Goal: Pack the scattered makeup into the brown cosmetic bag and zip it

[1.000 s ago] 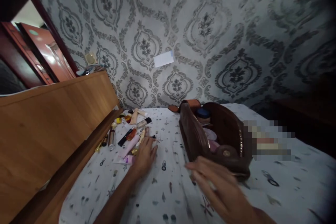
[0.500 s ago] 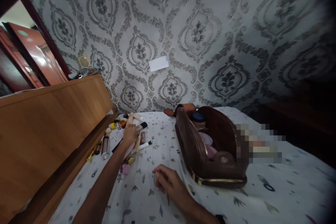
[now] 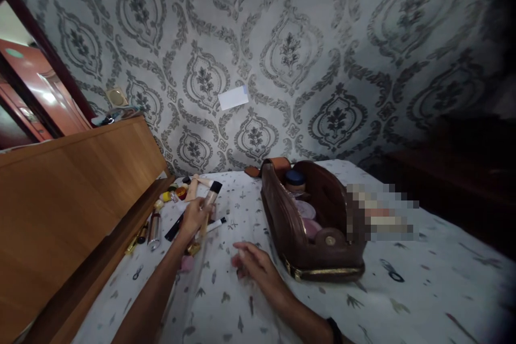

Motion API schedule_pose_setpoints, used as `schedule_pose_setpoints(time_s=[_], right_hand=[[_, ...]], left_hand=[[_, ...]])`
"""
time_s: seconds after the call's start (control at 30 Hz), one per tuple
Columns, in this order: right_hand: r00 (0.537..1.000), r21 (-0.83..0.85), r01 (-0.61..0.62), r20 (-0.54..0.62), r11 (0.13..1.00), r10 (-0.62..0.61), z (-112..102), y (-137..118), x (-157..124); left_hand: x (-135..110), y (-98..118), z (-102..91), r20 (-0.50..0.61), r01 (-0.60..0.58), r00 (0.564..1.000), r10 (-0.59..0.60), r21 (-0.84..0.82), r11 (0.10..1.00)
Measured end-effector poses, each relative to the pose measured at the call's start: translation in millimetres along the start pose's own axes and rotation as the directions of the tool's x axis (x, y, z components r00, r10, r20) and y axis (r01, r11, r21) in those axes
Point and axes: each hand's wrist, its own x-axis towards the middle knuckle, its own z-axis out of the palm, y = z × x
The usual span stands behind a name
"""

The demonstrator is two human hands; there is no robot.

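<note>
My left hand [image 3: 192,216] is closed round a beige tube with a black cap [image 3: 210,196], lifted just above a scatter of cosmetics [image 3: 177,209] on the patterned bedsheet [image 3: 282,301]. My right hand [image 3: 253,264] rests on the sheet with its fingers loosely curled and nothing visible in them. To its right an open brown leather pouch [image 3: 298,226] holds a blue-lidded jar [image 3: 295,178] and round compacts [image 3: 308,215]. A black pen with a white barrel [image 3: 215,223] lies beside my left hand.
A wooden headboard [image 3: 72,193] runs along the left, with small tubes and bottles [image 3: 151,223] against its base. Patterned wallpaper with a white card [image 3: 233,97] stands behind. A blurred patch [image 3: 381,212] sits right of the pouch. A dark area lies at the far right.
My left hand has closed on the black-capped tube and lifted it off the pile. My right hand came back from the pouch and now rests on the sheet.
</note>
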Motion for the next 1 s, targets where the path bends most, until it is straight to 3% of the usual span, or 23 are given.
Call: schedule_pose_setpoints(time_s=[0.13,0.17,0.2,0.27,0.37,0.47,0.63,0.73,0.8,0.9,1.0], right_hand=[[0.999,0.178,-0.026,-0.042,0.984,0.034,4,0,-2],[0.999,0.212,-0.024,-0.038,0.977,0.032,6,-1,-3],[0.999,0.239,-0.018,-0.034,0.971,0.027,7,-2,-5],[0.999,0.267,-0.012,-0.026,0.964,0.020,7,-5,-9],[0.998,0.243,-0.067,0.001,0.968,0.069,3,-13,-18],[0.989,0.162,-0.138,0.083,0.977,0.126,1,-19,-28],[0.972,-0.022,-0.159,0.172,0.987,0.160,3,-20,-41],[0.971,-0.088,-0.157,0.168,0.984,0.170,2,-19,-44],[0.966,-0.120,-0.134,0.205,0.984,0.157,0,-20,-47],[0.954,-0.153,-0.109,0.263,0.982,0.147,0,-22,-52],[0.950,-0.150,-0.115,0.271,0.982,0.153,1,-24,-56]], left_hand=[[-76,26,27.0,0.103,-0.039,0.992,0.071,-0.281,0.959],[-95,32,32.7,0.132,-0.029,0.986,0.100,-0.459,0.888],[-111,37,36.0,0.142,-0.025,0.983,0.119,-0.534,0.845],[-132,43,34.6,0.150,-0.049,0.975,0.164,-0.574,0.817],[-133,45,18.6,0.222,0.035,0.966,0.132,-0.618,0.785],[-120,50,7.5,0.234,0.157,0.972,0.023,-0.721,0.675],[-125,65,22.0,0.365,0.286,0.928,0.082,-0.834,0.471],[-133,66,30.0,0.274,0.240,0.961,0.021,-0.875,0.421],[-133,61,29.5,0.190,0.208,0.978,-0.085,-0.906,0.369],[-125,51,22.7,0.091,0.162,0.956,-0.280,-0.957,0.240],[-120,45,17.6,0.116,0.173,0.935,-0.335,-0.974,0.147]])
